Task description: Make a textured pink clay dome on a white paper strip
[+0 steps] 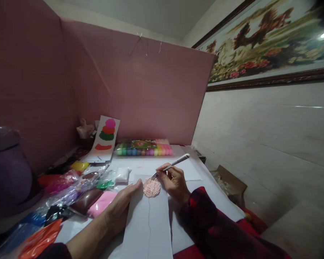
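Snugly, a fork (176, 162) in the right fingers (165, 175), tines (154, 176) at a ridged pink disc (151, 189), white card (137, 228) in the left fingers (135, 185).

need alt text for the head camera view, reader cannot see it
A person's right hand holds a fork to a textured pale pink disc on a white card, while the left hand holds the card's left edge. Plastic bags of coloured material lie to the left, and a clear pack of multicoloured pieces lies behind.

Packets (86, 202) obstruct the left; space opens above them.
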`<state>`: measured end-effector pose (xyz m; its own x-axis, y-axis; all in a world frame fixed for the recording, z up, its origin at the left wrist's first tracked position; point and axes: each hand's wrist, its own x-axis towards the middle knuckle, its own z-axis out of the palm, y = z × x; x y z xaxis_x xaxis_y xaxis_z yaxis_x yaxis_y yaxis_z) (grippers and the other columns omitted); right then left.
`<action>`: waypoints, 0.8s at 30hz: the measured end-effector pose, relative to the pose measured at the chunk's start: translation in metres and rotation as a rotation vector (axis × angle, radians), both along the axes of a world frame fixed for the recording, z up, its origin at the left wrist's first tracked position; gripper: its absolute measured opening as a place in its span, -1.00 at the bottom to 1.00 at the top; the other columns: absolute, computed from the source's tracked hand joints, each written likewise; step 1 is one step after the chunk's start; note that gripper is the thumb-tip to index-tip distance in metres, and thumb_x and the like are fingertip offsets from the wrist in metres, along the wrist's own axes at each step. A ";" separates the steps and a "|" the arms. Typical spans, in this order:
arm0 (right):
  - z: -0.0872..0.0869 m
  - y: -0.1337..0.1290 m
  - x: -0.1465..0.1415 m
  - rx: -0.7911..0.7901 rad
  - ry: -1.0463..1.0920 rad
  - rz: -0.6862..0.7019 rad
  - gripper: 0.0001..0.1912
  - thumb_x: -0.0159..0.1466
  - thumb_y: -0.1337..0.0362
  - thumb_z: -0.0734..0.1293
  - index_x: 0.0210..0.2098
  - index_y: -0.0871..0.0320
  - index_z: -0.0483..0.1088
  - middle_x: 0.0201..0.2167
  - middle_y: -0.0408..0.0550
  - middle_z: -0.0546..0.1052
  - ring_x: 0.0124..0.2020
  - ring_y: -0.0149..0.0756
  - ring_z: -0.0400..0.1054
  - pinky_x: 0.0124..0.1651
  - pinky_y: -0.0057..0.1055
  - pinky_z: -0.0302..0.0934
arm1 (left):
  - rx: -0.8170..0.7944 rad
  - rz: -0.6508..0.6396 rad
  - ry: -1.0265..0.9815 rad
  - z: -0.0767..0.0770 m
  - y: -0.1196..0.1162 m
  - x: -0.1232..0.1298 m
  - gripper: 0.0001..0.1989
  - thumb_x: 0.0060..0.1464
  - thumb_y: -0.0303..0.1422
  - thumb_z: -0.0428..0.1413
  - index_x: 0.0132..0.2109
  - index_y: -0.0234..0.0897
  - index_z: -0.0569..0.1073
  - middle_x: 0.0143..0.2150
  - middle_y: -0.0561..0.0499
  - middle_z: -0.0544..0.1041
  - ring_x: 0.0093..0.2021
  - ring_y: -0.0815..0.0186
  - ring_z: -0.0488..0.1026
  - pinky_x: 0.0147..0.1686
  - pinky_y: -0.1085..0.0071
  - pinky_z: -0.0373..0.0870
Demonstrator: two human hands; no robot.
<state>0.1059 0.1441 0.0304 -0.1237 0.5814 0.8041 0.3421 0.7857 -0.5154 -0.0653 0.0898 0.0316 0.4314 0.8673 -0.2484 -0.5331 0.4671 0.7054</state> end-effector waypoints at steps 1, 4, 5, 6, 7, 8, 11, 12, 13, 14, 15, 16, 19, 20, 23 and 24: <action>-0.001 0.001 0.000 0.004 0.001 -0.004 -0.89 0.23 0.36 0.29 -0.40 0.17 0.45 -0.51 -0.12 0.48 -0.62 -0.46 0.19 -0.56 -0.48 0.08 | -0.004 0.009 0.011 0.001 0.000 0.000 -0.59 0.14 -0.26 0.09 0.04 -0.51 0.39 -0.29 -0.26 0.60 -0.29 0.07 0.57 -0.23 0.23 0.47; -0.001 0.002 0.001 -0.008 0.034 -0.048 -0.89 0.24 0.35 0.28 -0.38 0.18 0.45 -0.50 -0.12 0.50 -0.63 -0.46 0.18 -0.57 -0.48 0.07 | -0.018 0.018 0.029 0.001 0.000 0.001 -0.59 0.14 -0.27 0.09 0.04 -0.50 0.38 -0.29 -0.26 0.60 -0.27 0.06 0.57 -0.23 0.23 0.47; 0.000 0.002 0.001 -0.016 0.048 -0.058 -0.89 0.24 0.34 0.28 -0.38 0.18 0.45 -0.50 -0.12 0.50 -0.64 -0.46 0.16 -0.57 -0.48 0.07 | -0.020 0.016 0.026 0.001 0.000 0.000 -0.59 0.14 -0.27 0.09 0.04 -0.50 0.38 -0.28 -0.26 0.60 -0.27 0.05 0.57 -0.23 0.23 0.47; 0.000 0.002 0.002 -0.020 0.061 -0.065 -0.89 0.25 0.33 0.29 -0.38 0.18 0.44 -0.52 -0.13 0.49 -0.64 -0.47 0.14 -0.57 -0.48 0.07 | -0.021 0.012 0.022 0.001 0.000 0.000 -0.59 0.14 -0.27 0.09 0.04 -0.50 0.39 -0.28 -0.26 0.60 -0.27 0.05 0.57 -0.23 0.23 0.47; 0.001 0.001 0.002 -0.018 0.071 -0.070 -0.89 0.25 0.33 0.29 -0.38 0.18 0.44 -0.53 -0.14 0.48 -0.65 -0.47 0.13 -0.57 -0.48 0.06 | -0.023 0.006 0.017 0.001 0.000 0.000 -0.58 0.13 -0.26 0.09 0.04 -0.51 0.39 -0.28 -0.27 0.60 -0.26 0.05 0.57 -0.23 0.23 0.47; 0.002 0.000 0.002 -0.011 0.073 -0.070 -0.89 0.24 0.33 0.30 -0.39 0.18 0.44 -0.53 -0.14 0.48 -0.65 -0.48 0.11 -0.57 -0.48 0.06 | -0.026 0.000 0.014 0.001 0.000 0.000 -0.58 0.14 -0.25 0.09 0.04 -0.51 0.39 -0.28 -0.27 0.60 -0.27 0.05 0.57 -0.24 0.23 0.47; 0.001 -0.003 0.000 0.025 0.037 -0.037 -0.90 0.23 0.35 0.30 -0.40 0.19 0.45 -0.52 -0.14 0.47 -0.65 -0.49 0.10 -0.57 -0.49 0.07 | -0.021 0.001 0.011 0.002 0.000 0.001 -0.57 0.14 -0.25 0.08 0.04 -0.52 0.38 -0.29 -0.28 0.60 -0.28 0.05 0.57 -0.24 0.23 0.47; 0.001 -0.003 -0.001 0.029 0.022 -0.023 -0.91 0.22 0.36 0.30 -0.40 0.19 0.45 -0.52 -0.14 0.47 -0.65 -0.50 0.11 -0.57 -0.50 0.09 | -0.021 0.007 0.014 0.002 0.000 0.001 -0.58 0.15 -0.26 0.08 0.05 -0.52 0.38 -0.29 -0.28 0.60 -0.28 0.06 0.57 -0.24 0.23 0.47; 0.000 -0.003 -0.002 0.031 0.011 -0.013 -0.91 0.22 0.37 0.30 -0.40 0.18 0.45 -0.52 -0.15 0.47 -0.65 -0.50 0.13 -0.57 -0.50 0.11 | -0.021 0.016 0.018 0.002 -0.001 0.002 -0.58 0.15 -0.27 0.07 0.05 -0.52 0.37 -0.29 -0.28 0.60 -0.28 0.06 0.57 -0.24 0.23 0.47; -0.002 -0.003 -0.002 0.034 0.007 -0.011 -0.91 0.22 0.38 0.30 -0.39 0.18 0.44 -0.52 -0.15 0.47 -0.64 -0.49 0.15 -0.56 -0.50 0.13 | -0.020 0.023 0.024 0.003 -0.001 0.002 -0.58 0.15 -0.27 0.07 0.06 -0.52 0.37 -0.29 -0.28 0.60 -0.28 0.06 0.57 -0.25 0.24 0.47; -0.003 -0.002 -0.002 0.039 0.010 -0.017 -0.91 0.22 0.38 0.29 -0.38 0.18 0.44 -0.52 -0.14 0.47 -0.64 -0.49 0.17 -0.55 -0.50 0.16 | -0.021 0.024 0.030 0.003 -0.001 0.002 -0.57 0.15 -0.27 0.07 0.06 -0.52 0.37 -0.29 -0.28 0.60 -0.28 0.06 0.57 -0.25 0.24 0.47; -0.004 -0.002 -0.002 0.043 0.018 -0.027 -0.91 0.23 0.38 0.29 -0.38 0.18 0.44 -0.50 -0.14 0.47 -0.63 -0.48 0.19 -0.53 -0.49 0.19 | -0.023 0.022 0.035 0.003 -0.001 0.001 -0.57 0.15 -0.26 0.07 0.07 -0.51 0.36 -0.28 -0.28 0.60 -0.28 0.06 0.57 -0.25 0.24 0.47; -0.004 -0.001 -0.001 0.055 0.047 -0.047 -0.90 0.24 0.36 0.28 -0.37 0.17 0.43 -0.47 -0.12 0.48 -0.60 -0.46 0.23 -0.48 -0.46 0.27 | -0.022 0.014 0.031 0.002 -0.002 0.001 -0.57 0.16 -0.26 0.07 0.07 -0.51 0.36 -0.28 -0.28 0.60 -0.28 0.06 0.57 -0.25 0.23 0.47; -0.004 -0.001 -0.001 0.059 0.049 -0.049 -0.90 0.25 0.35 0.28 -0.38 0.17 0.43 -0.47 -0.12 0.48 -0.59 -0.45 0.24 -0.47 -0.46 0.27 | -0.022 0.013 0.031 0.002 -0.002 0.001 -0.57 0.16 -0.26 0.07 0.07 -0.51 0.36 -0.28 -0.28 0.60 -0.28 0.06 0.57 -0.25 0.23 0.47; -0.003 -0.003 -0.001 0.078 0.011 -0.040 -0.91 0.24 0.36 0.29 -0.38 0.17 0.43 -0.50 -0.13 0.47 -0.59 -0.44 0.25 -0.51 -0.47 0.23 | -0.013 0.020 0.043 0.002 -0.002 0.001 -0.57 0.16 -0.25 0.07 0.07 -0.51 0.36 -0.29 -0.28 0.60 -0.29 0.06 0.57 -0.26 0.23 0.47; -0.003 -0.004 -0.001 0.080 -0.004 -0.037 -0.91 0.23 0.37 0.29 -0.38 0.17 0.43 -0.51 -0.13 0.47 -0.59 -0.45 0.25 -0.52 -0.48 0.21 | -0.010 0.022 0.049 0.002 -0.002 0.001 -0.56 0.16 -0.25 0.07 0.07 -0.51 0.36 -0.29 -0.28 0.60 -0.29 0.06 0.57 -0.26 0.23 0.47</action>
<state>0.1047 0.1404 0.0275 -0.1061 0.5199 0.8476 0.3738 0.8107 -0.4505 -0.0644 0.0881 0.0335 0.3994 0.8737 -0.2777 -0.5084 0.4631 0.7260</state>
